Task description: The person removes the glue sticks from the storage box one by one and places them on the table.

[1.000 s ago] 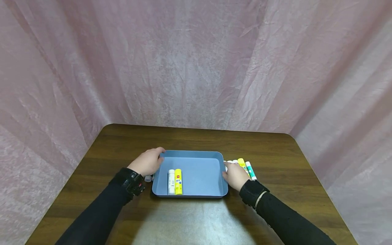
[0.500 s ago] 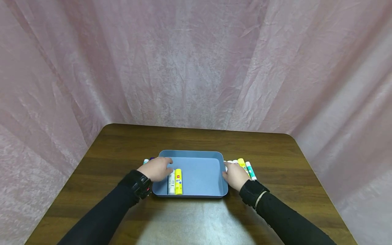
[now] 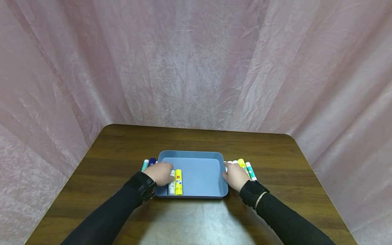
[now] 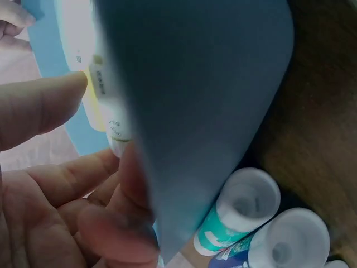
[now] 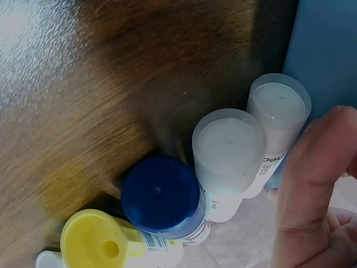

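Note:
My left hand [image 3: 160,173] reaches over the left wall of the blue tray [image 3: 202,177]. Its thumb and fingers are at the white glue stick [image 3: 171,189], which lies in the tray beside a yellow glue stick [image 3: 178,183]. In the left wrist view the thumb [image 4: 44,106] and index finger stand apart, a fingertip near the end of the white stick [image 4: 118,131]; a firm hold does not show. My right hand [image 3: 235,176] holds the tray's right wall, thumb over the rim; in the right wrist view the thumb [image 5: 312,184] shows at the tray's wall [image 5: 323,50].
Left of the tray lie a teal-and-white glue stick [image 3: 145,165] and a dark blue one [image 3: 151,161]. Several more glue sticks lie along the right side, including a yellow one [image 3: 242,165] and a green one [image 3: 250,170]. A wooden table [image 3: 196,136] carries everything; a pink curtain [image 3: 196,68] hangs behind.
My left hand has moved from the tray's upper left corner, rightward and down, to the white glue stick, uncovering glue sticks left of the tray. The right hand and tray stay still.

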`<action>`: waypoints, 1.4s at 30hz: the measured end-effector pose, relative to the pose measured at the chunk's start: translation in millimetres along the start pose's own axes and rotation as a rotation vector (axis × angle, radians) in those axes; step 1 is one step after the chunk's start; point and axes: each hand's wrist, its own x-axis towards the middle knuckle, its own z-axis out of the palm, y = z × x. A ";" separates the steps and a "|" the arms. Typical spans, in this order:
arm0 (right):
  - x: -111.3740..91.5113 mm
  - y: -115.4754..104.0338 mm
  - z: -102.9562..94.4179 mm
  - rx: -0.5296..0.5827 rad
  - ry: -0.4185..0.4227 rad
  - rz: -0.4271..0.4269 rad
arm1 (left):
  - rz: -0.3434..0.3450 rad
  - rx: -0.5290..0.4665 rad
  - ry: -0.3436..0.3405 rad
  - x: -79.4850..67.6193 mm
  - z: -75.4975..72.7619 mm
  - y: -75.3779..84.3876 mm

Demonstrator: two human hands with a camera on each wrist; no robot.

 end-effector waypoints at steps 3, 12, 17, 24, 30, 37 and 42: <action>-0.1 -0.1 -0.3 0.000 -0.001 -0.002 | 0.000 0.020 0.007 1.4 2.5 -0.5; -0.1 0.6 0.2 0.004 0.008 -0.009 | 0.006 0.033 0.023 1.9 4.6 0.1; -0.3 0.7 0.1 0.009 0.004 -0.005 | 0.012 0.029 0.028 1.3 4.8 0.3; -0.3 1.4 -0.3 0.004 0.009 -0.008 | 0.016 -0.002 0.041 -0.8 4.3 1.9; -0.8 0.8 -1.2 0.010 -0.005 0.004 | 0.017 -0.024 0.047 -1.2 5.3 1.8; -1.2 0.5 -0.1 0.004 0.005 0.001 | 0.016 -0.043 0.044 -0.9 7.1 0.3; -1.4 0.9 -0.4 0.003 0.017 -0.012 | 0.017 -0.054 0.035 1.0 9.4 -0.4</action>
